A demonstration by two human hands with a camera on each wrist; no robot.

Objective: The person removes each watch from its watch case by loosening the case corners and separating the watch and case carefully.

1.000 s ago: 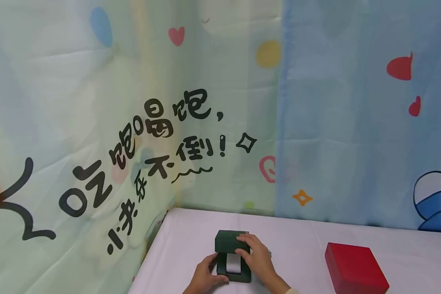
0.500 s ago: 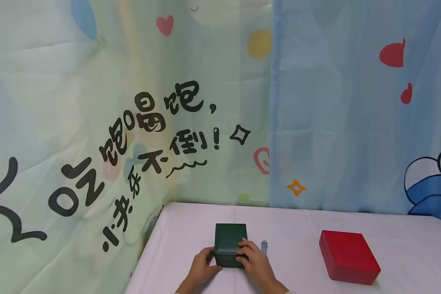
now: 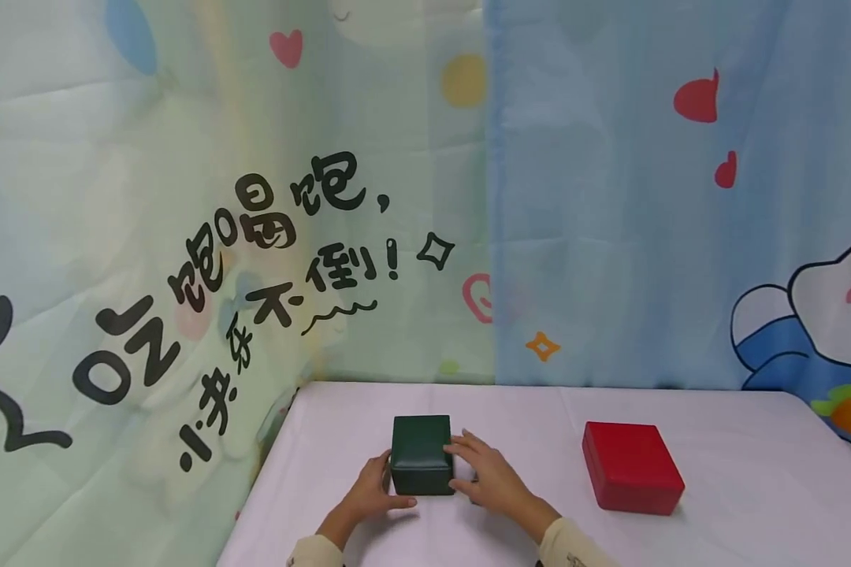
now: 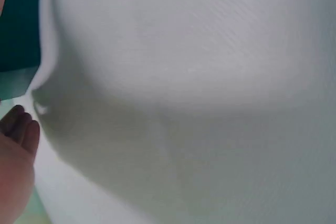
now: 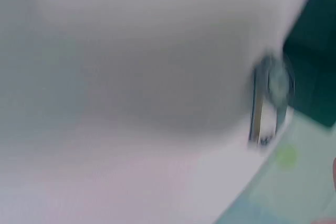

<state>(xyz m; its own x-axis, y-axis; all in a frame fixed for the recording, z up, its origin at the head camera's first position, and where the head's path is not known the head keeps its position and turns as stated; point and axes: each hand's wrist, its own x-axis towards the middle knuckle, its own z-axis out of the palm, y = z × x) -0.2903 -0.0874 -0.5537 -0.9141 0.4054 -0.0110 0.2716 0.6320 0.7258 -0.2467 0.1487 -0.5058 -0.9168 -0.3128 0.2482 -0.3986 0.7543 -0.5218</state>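
Note:
A dark green box (image 3: pixel 421 455), its lid down, stands on the white-covered table. My left hand (image 3: pixel 369 490) is at its left side, fingers along the wall and thumb stretched out below the front edge. At the right side is my right hand (image 3: pixel 492 476), its fingers loosely extended, fingertips right at the box's edge. Close beside the box, the right wrist view shows a wristwatch (image 5: pixel 278 85) standing on edge with its band looped. In the head view my right hand mostly hides that watch. The left wrist view catches only part of the green box (image 4: pixel 18 30).
Farther right on the tablecloth (image 3: pixel 525 413) sits a red box (image 3: pixel 631 466) with its lid down. Behind the table hangs a patterned fabric backdrop (image 3: pixel 397 331) with black lettering, which also runs along the left side.
The green box's lid, raised over a white cushion a second ago, has come down flush. My right fingers have slid off the lid to the box's right edge. The head view has shifted rightward.

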